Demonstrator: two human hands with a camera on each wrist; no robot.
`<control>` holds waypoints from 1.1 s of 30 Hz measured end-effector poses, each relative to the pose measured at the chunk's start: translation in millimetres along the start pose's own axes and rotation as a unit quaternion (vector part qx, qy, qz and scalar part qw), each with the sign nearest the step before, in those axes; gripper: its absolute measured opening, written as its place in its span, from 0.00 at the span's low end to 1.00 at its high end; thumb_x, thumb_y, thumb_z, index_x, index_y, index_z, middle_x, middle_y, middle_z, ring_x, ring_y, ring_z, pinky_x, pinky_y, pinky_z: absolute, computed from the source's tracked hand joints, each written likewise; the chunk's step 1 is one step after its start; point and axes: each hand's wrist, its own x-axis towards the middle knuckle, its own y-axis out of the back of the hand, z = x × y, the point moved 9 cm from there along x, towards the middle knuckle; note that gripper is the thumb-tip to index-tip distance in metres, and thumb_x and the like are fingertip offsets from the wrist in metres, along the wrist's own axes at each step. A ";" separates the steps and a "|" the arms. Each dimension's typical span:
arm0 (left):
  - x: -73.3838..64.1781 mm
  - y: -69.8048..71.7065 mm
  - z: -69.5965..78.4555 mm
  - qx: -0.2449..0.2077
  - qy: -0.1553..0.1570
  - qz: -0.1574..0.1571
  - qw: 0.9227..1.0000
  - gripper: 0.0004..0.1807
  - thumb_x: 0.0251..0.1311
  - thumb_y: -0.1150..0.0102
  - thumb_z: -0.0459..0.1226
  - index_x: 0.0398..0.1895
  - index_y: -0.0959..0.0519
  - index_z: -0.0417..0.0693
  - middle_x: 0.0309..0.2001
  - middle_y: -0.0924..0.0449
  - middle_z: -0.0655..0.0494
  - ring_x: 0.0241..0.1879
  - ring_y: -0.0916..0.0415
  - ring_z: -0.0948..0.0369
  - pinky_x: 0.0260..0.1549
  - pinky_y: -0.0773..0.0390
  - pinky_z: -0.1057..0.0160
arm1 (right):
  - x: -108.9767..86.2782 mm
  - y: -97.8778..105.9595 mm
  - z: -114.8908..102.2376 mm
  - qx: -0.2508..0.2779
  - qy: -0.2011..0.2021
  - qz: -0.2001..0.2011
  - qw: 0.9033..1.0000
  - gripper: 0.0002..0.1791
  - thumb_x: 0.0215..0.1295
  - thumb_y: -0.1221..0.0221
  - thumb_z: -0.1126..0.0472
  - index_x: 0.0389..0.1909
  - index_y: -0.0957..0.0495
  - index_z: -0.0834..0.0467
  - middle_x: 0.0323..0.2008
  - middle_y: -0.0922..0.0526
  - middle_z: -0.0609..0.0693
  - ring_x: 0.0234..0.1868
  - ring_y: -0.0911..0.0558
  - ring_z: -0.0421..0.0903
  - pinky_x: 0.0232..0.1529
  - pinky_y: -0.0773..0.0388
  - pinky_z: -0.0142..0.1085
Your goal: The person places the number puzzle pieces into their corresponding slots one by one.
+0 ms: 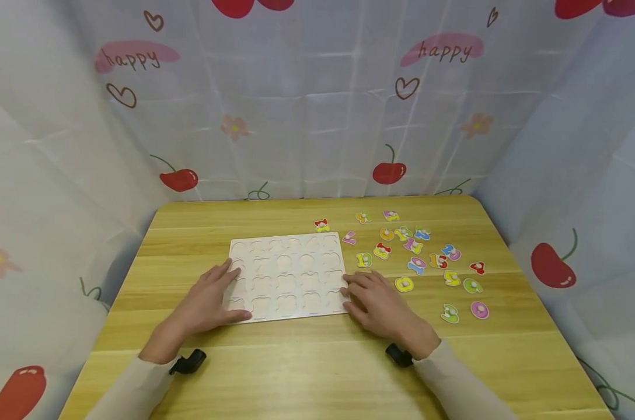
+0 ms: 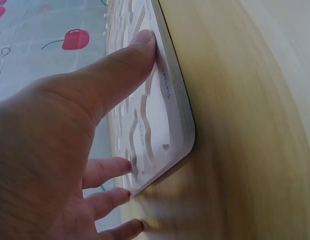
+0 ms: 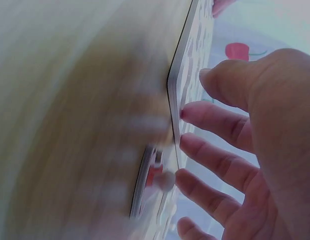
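A white puzzle board [image 1: 297,291] with rows of cut-out recesses, none holding a piece, lies flat on the wooden table. My left hand [image 1: 208,297] rests at its left side, the thumb [image 2: 140,50] lying on the board's front margin and the other fingers spread along the left edge. At the right edge, my right hand [image 1: 375,303] touches the board with loosely spread fingertips, and its thumb [image 3: 224,82] stands over the board. Neither hand grips anything. Colourful number pieces with knobs lie scattered to the right, such as a yellow one [image 1: 404,284] near the right hand.
More number pieces, including a pink one [image 1: 480,310], a green one [image 1: 450,314] and a red one [image 1: 477,268], spread across the right side of the table [image 1: 307,373]. A red-and-yellow piece [image 1: 321,225] lies behind the board. Cherry-print curtains [image 1: 307,128] surround the table's back and sides.
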 end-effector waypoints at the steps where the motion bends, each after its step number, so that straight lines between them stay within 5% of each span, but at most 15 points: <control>1: 1.4 -1.5 1.3 0.002 0.001 -0.003 1.000 0.65 0.57 0.13 0.67 0.89 0.29 0.39 0.93 0.42 0.32 0.88 0.40 0.25 0.81 0.30 0.20 | -0.9 2.0 1.2 0.001 0.001 0.007 1.000 0.15 0.82 0.28 0.54 0.62 0.08 0.56 0.76 0.12 0.56 0.79 0.17 0.62 0.87 0.30 0.71; 11: 6.8 -8.3 12.7 0.008 0.004 -0.012 1.000 0.64 0.59 0.15 0.66 0.90 0.30 0.42 0.94 0.43 0.34 0.90 0.44 0.21 0.80 0.35 0.14 | -8.5 11.5 10.6 0.007 -0.005 0.030 1.000 0.13 0.81 0.26 0.55 0.58 0.06 0.56 0.72 0.10 0.56 0.71 0.13 0.60 0.82 0.21 0.63; 33: 10.7 -13.3 17.3 0.002 0.006 -0.018 1.000 0.64 0.61 0.16 0.67 0.92 0.32 0.45 0.96 0.46 0.37 0.90 0.48 0.20 0.81 0.40 0.12 | -13.7 12.8 25.7 0.028 -0.001 0.047 0.998 0.12 0.82 0.27 0.55 0.59 0.05 0.53 0.72 0.09 0.53 0.74 0.13 0.59 0.76 0.15 0.61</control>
